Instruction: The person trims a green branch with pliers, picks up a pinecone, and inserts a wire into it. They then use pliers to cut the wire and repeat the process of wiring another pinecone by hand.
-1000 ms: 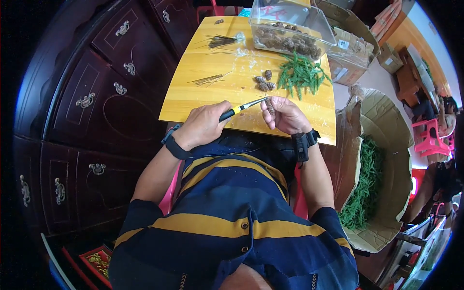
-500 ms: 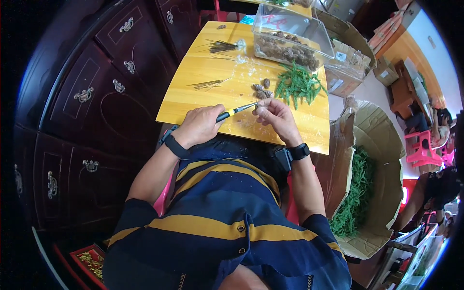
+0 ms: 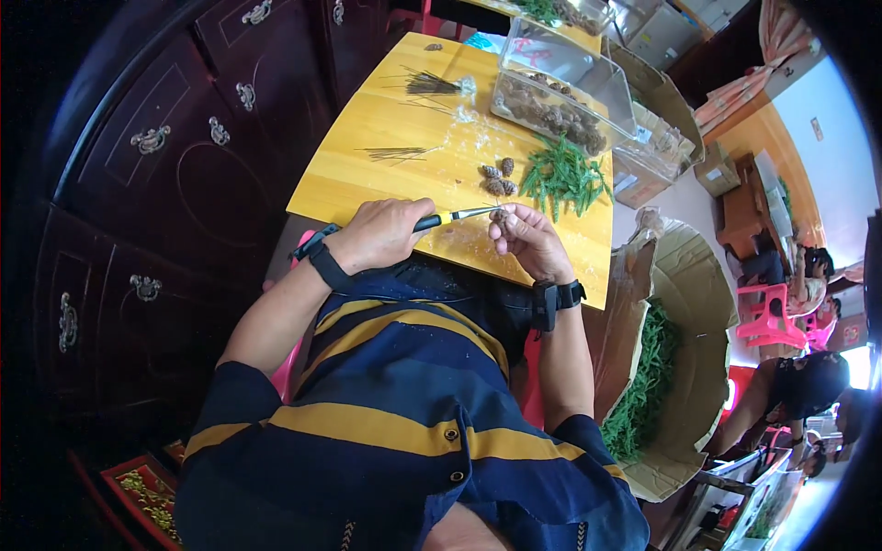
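Note:
My left hand (image 3: 381, 234) is wrapped round pliers (image 3: 443, 219) with black and yellow handles and a slim, tapering metal nose. The nose points right, its tip meeting the fingers of my right hand (image 3: 536, 241). Between those fingers sits a small brown pine cone (image 3: 501, 219), partly hidden by them. A thin wire end seems to stick up beside it. Just beyond, several loose pine cones (image 3: 496, 181) lie in a cluster on the yellow wooden table (image 3: 358, 197). Green artificial sprigs (image 3: 565, 172) are heaped to their right.
Thin dark wires (image 3: 395, 153) lie on the table's left part, with a thicker wire bundle (image 3: 432, 84) farther back. A clear plastic bin (image 3: 514, 60) of pine cones stands at the far right. Beside the table, a cardboard box (image 3: 694, 367) holds greenery. Dark cabinets (image 3: 184, 193) line the left.
My right hand has turned a little, so the pine cone in its fingers shows more. The pliers stay at the cone. The whole view has shifted and tilted slightly.

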Demonstrator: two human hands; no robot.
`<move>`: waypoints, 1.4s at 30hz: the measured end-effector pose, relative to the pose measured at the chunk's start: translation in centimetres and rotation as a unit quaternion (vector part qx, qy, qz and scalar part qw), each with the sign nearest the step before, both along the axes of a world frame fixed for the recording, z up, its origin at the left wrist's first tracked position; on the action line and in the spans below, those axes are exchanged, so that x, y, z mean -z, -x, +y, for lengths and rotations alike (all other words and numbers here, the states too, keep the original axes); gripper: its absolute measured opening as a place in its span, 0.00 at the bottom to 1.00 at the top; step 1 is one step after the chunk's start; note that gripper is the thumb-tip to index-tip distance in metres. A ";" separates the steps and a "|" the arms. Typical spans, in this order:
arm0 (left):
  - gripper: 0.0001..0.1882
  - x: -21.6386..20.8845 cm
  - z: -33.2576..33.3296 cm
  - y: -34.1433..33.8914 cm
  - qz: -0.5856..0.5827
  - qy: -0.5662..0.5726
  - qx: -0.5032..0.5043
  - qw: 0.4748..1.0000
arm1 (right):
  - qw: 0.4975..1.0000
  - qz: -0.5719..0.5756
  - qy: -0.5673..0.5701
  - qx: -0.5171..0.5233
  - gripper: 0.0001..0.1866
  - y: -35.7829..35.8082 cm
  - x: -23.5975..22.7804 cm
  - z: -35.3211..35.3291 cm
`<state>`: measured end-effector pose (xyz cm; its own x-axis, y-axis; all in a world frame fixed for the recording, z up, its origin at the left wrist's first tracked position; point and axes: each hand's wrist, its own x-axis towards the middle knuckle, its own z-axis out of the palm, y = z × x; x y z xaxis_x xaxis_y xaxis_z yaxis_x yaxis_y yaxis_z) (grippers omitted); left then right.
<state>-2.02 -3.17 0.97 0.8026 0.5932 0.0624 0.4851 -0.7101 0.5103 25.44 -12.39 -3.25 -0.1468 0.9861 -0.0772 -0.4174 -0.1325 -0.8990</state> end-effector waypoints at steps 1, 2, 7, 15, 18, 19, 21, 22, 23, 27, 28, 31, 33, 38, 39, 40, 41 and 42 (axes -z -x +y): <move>0.10 -0.1 0.0 0.0 0.001 0.000 0.004 1.000 | 0.999 0.029 -0.008 -0.014 0.14 -0.1 0.1 0.0; 0.10 -0.1 0.0 -0.1 0.001 0.000 0.005 1.000 | 0.998 0.059 -0.016 -0.028 0.14 -0.3 0.2 0.0; 0.12 -0.2 0.4 -0.3 -0.002 0.002 0.007 1.000 | 0.997 0.067 -0.005 -0.022 0.15 -0.2 0.2 0.4; 0.16 -0.3 0.3 0.2 0.025 -0.035 -0.005 0.999 | 0.978 -0.109 -0.043 0.172 0.12 -2.8 -2.9 3.1; 0.17 0.4 -0.4 -1.3 0.052 -0.049 0.011 0.997 | 0.919 -0.304 -0.095 0.232 0.12 -4.9 -3.4 7.5; 0.18 0.9 -0.6 -2.1 0.053 -0.068 0.012 0.996 | 0.858 -0.425 -0.112 0.266 0.12 -5.5 -3.4 9.1; 0.21 2.0 -0.8 -3.3 0.046 -0.105 0.010 0.993 | 0.776 -0.543 -0.133 0.293 0.12 -6.1 -3.1 11.5; 0.21 2.2 -0.8 -4.0 0.043 -0.107 0.010 0.993 | 0.735 -0.593 -0.137 0.298 0.12 -6.3 -2.8 12.4; 0.21 2.4 -0.8 -4.5 0.041 -0.120 0.012 0.992 | 0.693 -0.640 -0.141 0.300 0.13 -6.2 -2.4 13.3; 0.22 3.0 -0.6 -6.3 0.030 -0.143 0.012 0.989 | 0.628 -0.713 -0.119 0.289 0.14 -5.6 -0.3 14.4; 0.21 3.2 -0.6 -6.7 0.025 -0.140 0.013 0.990 | 0.617 -0.726 -0.104 0.285 0.14 -5.6 0.3 14.4; 0.21 4.3 -0.4 -8.0 -0.010 -0.153 0.014 0.988 | 0.609 -0.716 -0.136 0.313 0.14 -5.9 1.9 14.4; 0.21 5.0 -0.3 -8.3 -0.070 -0.184 0.016 0.980 | 0.607 -0.709 -0.150 0.326 0.14 -6.2 2.2 14.1; 0.21 5.2 0.5 -7.6 -0.083 -0.171 0.011 0.982 | 0.656 -0.652 -0.188 0.331 0.11 -5.9 0.8 11.7; 0.21 5.0 1.0 -7.1 -0.100 -0.150 0.001 0.984 | 0.669 -0.658 -0.173 0.299 0.11 -5.6 0.7 10.9; 0.20 4.7 1.5 -6.4 -0.117 -0.129 -0.010 0.985 | 0.682 -0.663 -0.159 0.265 0.11 -5.1 0.4 10.2; 0.20 4.7 2.2 -5.7 -0.133 -0.108 -0.021 0.985 | 0.684 -0.662 -0.159 0.264 0.11 -4.6 0.2 9.6; 0.20 4.9 3.2 -4.7 -0.131 -0.107 -0.023 0.985 | 0.693 -0.666 -0.146 0.234 0.10 -4.0 0.1 9.1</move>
